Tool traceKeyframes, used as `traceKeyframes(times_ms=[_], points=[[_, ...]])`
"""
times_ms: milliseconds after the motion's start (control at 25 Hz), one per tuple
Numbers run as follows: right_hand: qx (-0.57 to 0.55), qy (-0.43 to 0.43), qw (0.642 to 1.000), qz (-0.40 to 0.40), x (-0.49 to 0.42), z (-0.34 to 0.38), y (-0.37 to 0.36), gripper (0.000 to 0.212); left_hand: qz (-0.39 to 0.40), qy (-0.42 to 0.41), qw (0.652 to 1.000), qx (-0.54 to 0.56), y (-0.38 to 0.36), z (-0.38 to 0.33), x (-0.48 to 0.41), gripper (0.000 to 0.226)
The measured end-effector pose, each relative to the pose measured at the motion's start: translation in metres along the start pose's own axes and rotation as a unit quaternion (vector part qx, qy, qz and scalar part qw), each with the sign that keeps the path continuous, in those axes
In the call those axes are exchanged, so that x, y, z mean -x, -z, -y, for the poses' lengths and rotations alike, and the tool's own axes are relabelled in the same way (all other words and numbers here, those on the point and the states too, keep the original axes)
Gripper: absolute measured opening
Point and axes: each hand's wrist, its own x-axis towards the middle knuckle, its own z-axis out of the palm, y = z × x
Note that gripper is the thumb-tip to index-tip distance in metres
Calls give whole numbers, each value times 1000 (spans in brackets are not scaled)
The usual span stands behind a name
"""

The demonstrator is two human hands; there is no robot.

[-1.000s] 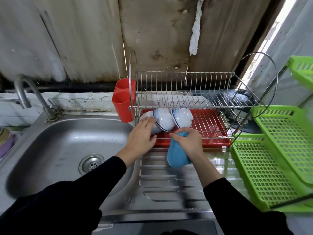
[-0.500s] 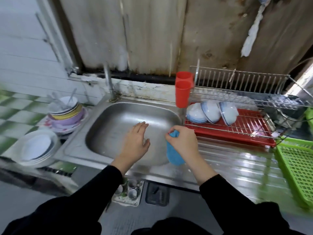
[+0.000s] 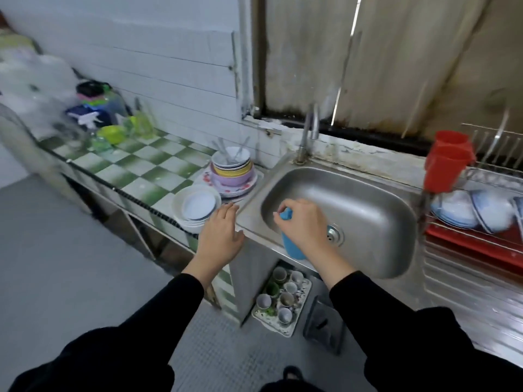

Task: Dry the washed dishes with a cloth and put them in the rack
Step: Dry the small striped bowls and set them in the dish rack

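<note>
My right hand [image 3: 304, 227] grips a blue cloth [image 3: 293, 246] over the left part of the steel sink [image 3: 376, 222]. My left hand [image 3: 222, 236] is open, fingers straight, just right of a stack of white plates [image 3: 195, 206] on the tiled counter. Behind that stack stands a pile of coloured bowls [image 3: 233, 174] with spoons in the top one. At the far right the wire rack [image 3: 481, 219] with its red tray holds several blue-rimmed white bowls [image 3: 455, 209] on edge.
A red cutlery cup [image 3: 445, 164] hangs on the rack's left end. The tap [image 3: 310, 128] rises behind the sink. Bottles and green containers [image 3: 113, 131] crowd the counter's far left. A tray of small cups [image 3: 283, 298] lies on the floor below the sink.
The view has swung left from the rack to the counter. My left hand left the bowl in the rack and moved left to the white plates. My right hand followed with the cloth.
</note>
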Motion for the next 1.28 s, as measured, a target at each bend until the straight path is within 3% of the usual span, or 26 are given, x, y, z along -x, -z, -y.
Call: traceKeyframes(times_ms=[240,560,800,1040,1280], points=[[-19,23,999,45,-42,50,-49,13,-4,63,998,-1,6,67,-15,61],[3,53,981,188,-133,89,-114,29,0,134,991,11,-14,137,-79,62],[132,140,918,347,-205,98,-173,71,68,185,980,31,-40,173,-121,83],[214,182,858,429,-235,98,-217,68,137,219,965,36,-55,193,-136,109],[189,204,833,478,-252,98,-238,95,221,250,940,68,-63,209,-146,122]])
